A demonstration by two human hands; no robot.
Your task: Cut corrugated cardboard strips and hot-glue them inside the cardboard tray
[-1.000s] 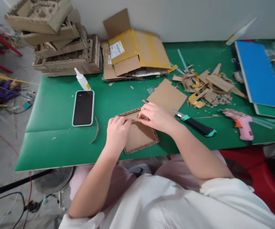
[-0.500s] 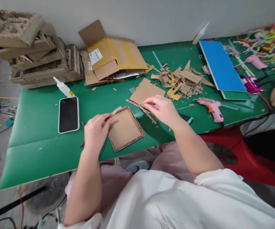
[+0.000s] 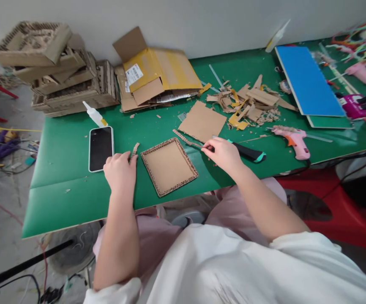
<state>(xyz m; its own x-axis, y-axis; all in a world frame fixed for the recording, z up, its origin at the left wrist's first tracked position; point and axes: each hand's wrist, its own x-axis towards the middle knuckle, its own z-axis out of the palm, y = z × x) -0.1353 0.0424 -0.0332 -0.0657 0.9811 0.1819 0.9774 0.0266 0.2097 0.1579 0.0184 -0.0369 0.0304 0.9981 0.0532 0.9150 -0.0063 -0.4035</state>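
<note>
A shallow square cardboard tray [image 3: 170, 169] with corrugated edges lies flat near the front of the green table. Left of it, my left hand [image 3: 119, 171] is closed on a short corrugated strip [image 3: 135, 149] that sticks up past the fingers. On the tray's right side, my right hand [image 3: 222, 155] pinches the near end of a longer corrugated strip [image 3: 183, 137]. Behind that strip is a flat cardboard square [image 3: 203, 121]. A black and teal cutter [image 3: 249, 153] rests just right of my right hand.
A phone [image 3: 101, 148] and a glue bottle [image 3: 94, 115] are at left, below stacked cardboard trays [image 3: 75, 99]. An opened box [image 3: 164, 71], cardboard scraps [image 3: 252, 101], a blue board [image 3: 310, 82] and a pink glue gun [image 3: 292, 139] lie farther back and right.
My left hand has moved left, off the tray's corner, with the short strip. My right hand has come down onto the long strip's end. The camera view has shifted slightly.
</note>
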